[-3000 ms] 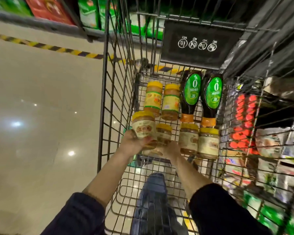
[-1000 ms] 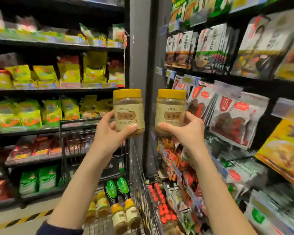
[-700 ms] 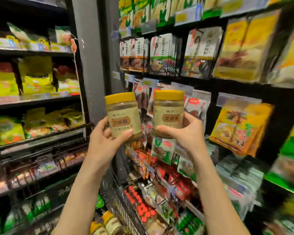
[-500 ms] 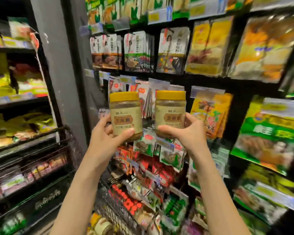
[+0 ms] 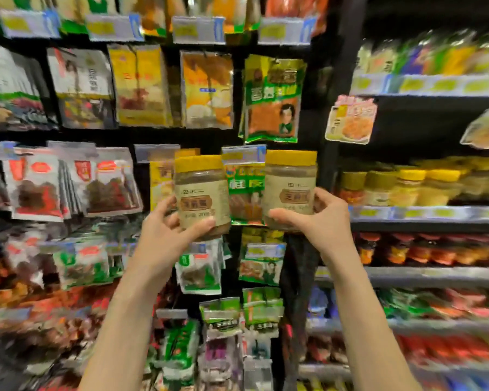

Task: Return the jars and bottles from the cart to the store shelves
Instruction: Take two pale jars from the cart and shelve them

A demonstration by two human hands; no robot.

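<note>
I hold two beige jars with yellow lids upright at chest height in front of hanging snack packets. My left hand (image 5: 164, 232) grips the left jar (image 5: 202, 190) from below and behind. My right hand (image 5: 319, 218) grips the right jar (image 5: 290, 184) at its lower side. The jars are a hand's width apart. To the right, a shelf (image 5: 424, 214) carries a row of similar yellow-lidded jars (image 5: 393, 187). The cart is out of view.
Racks of hanging packets (image 5: 203, 88) fill the left and middle. A dark upright post (image 5: 328, 108) separates them from the shelving on the right, where lower shelves hold red bottles (image 5: 424, 249) and other blurred goods.
The view has swung right from the cart, which dropped out of sight. The jar shelf has come into view on the right. Both jars stay in my hands.
</note>
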